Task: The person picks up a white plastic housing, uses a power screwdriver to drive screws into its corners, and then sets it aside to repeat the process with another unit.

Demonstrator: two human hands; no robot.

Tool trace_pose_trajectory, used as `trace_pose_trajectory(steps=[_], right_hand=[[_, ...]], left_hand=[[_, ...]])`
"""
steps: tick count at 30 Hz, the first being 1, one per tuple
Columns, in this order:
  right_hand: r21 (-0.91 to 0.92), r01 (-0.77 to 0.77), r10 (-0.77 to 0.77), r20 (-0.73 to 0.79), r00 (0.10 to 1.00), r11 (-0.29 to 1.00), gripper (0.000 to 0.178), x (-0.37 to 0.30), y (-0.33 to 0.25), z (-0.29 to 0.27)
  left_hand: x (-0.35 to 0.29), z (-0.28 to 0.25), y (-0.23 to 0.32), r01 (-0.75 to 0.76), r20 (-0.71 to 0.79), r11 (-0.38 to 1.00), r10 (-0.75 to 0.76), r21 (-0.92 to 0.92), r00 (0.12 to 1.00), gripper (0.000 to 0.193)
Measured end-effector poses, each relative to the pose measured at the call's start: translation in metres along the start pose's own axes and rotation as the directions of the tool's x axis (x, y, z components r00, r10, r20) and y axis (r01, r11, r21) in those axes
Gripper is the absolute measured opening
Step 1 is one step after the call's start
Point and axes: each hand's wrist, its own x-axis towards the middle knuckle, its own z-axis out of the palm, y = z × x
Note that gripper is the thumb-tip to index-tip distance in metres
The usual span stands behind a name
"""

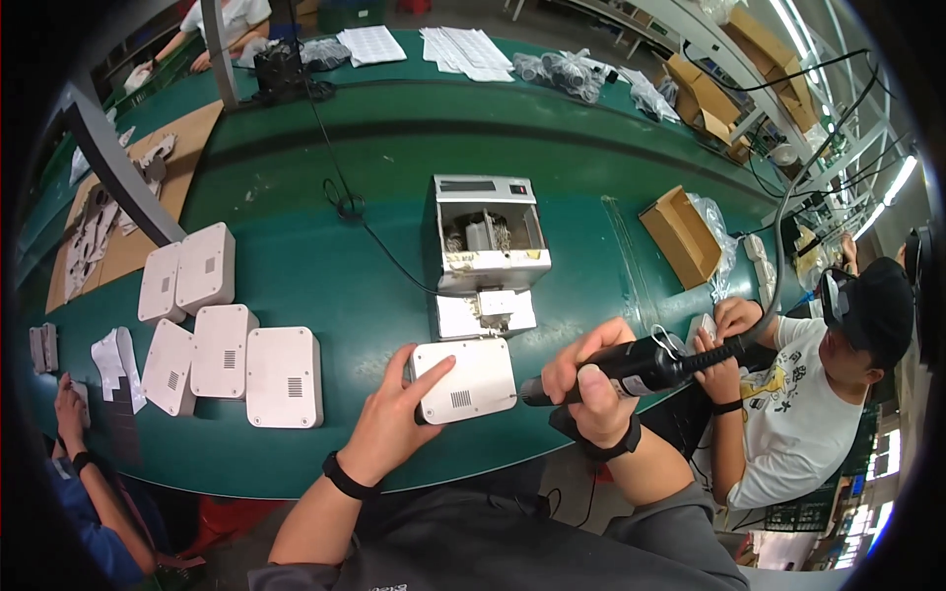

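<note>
Looking over a long green worktable (276, 271), glossy and scuffed, bending toward the rim. Seeing lit tubes (900, 180) and cartons (759, 59) at upper right, a grey metal post (123, 177) at left. Spotting paper sheets (372, 45) and plastic-bagged parts (572, 75) along the far side. Noting a flat cardboard sheet (197, 133) at left with grey pieces (97, 234) on it; nearer, five white boxes (222, 340), clustered, partly overlapping. Seeing mid-table a pale open-topped device (491, 261), a black cable (383, 245) running up to it, an open carton (680, 239) to its right. Catching a co-worker's hands (737, 317) at right on a small white part (702, 325), another's hand (69, 414) at far left.

Working on a single white box (468, 376), vented face showing, just in front of the device, near the table's front edge. Clasping its left end with left hand (394, 419): fingers spread, index lying across the face, thumb at the near edge. Gripping a black power screwdriver (645, 366) in right hand (601, 406), fingers curling around it, thumb pressing on it. Pointing bit leftward at the box's right edge, near a corner; contact too small to confirm. Wearing dark wristbands (347, 478) on both arms.
</note>
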Motion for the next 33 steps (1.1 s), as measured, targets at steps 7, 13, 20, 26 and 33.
trace_pose_trajectory(steps=[7, 13, 20, 26, 33], right_hand=[[0.062, 0.227, -0.225, -0.044, 0.973, 0.972, 0.027, 0.048, -0.019, 0.018], [-0.085, 0.185, -0.190, -0.068, 0.979, 0.979, 0.022, 0.075, -0.006, 0.029], [0.041, 0.053, -0.054, 0.022, 0.998, 0.998, 0.030, 0.023, -0.025, 0.029], [0.027, 0.075, -0.078, 0.140, 0.987, 0.997, 0.043, -0.007, -0.031, 0.037], [0.012, -0.003, 0.001, 0.126, 0.992, 1.000, 0.043, -0.014, -0.021, 0.039]], left_hand=[[-0.002, 0.002, -0.001, 0.004, 0.003, 1.000, -0.004, 0.027, 1.000, 0.089], [-0.003, 0.000, 0.002, 0.015, 0.015, 1.000, -0.015, 0.009, 1.000, 0.087], [0.000, -0.001, -0.004, -0.040, -0.037, 0.998, 0.042, 0.042, 0.998, 0.087], [0.000, 0.000, -0.007, -0.030, -0.017, 1.000, 0.030, 0.008, 0.999, 0.089], [-0.003, 0.005, -0.008, -0.061, -0.037, 0.998, 0.061, 0.007, 0.997, 0.090]])
